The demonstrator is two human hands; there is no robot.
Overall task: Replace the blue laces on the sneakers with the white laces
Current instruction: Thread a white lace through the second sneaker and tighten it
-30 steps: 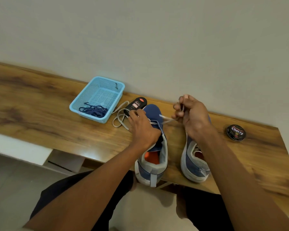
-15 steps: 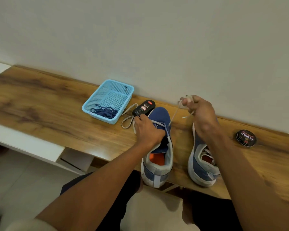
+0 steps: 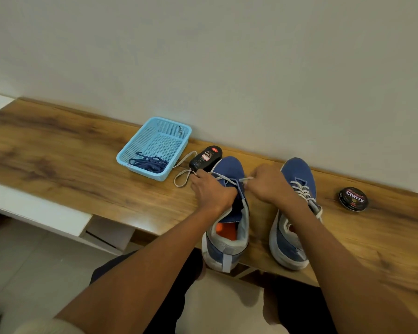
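Two blue sneakers stand toe to the wall on the wooden bench (image 3: 58, 165). The left sneaker (image 3: 227, 213) has a white lace (image 3: 182, 180) threaded near its toe, with a loose loop trailing left on the bench. My left hand (image 3: 211, 192) rests on this shoe's left side and grips the lace. My right hand (image 3: 267, 184) pinches the lace's other end just right of the shoe's eyelets. The right sneaker (image 3: 297, 189) is laced in white. Blue laces (image 3: 149, 163) lie in a light blue basket (image 3: 133, 148).
A black Cherry polish bottle (image 3: 204, 157) lies between the basket and the left sneaker. A round Cherry polish tin (image 3: 353, 198) sits right of the right sneaker. The wall runs close behind the bench. My knees are below the bench's front edge.
My right hand has come down from above the shoes to the left sneaker's eyelets, bringing the lace end with it. The left hand stays on the shoe. The camera shifted left.
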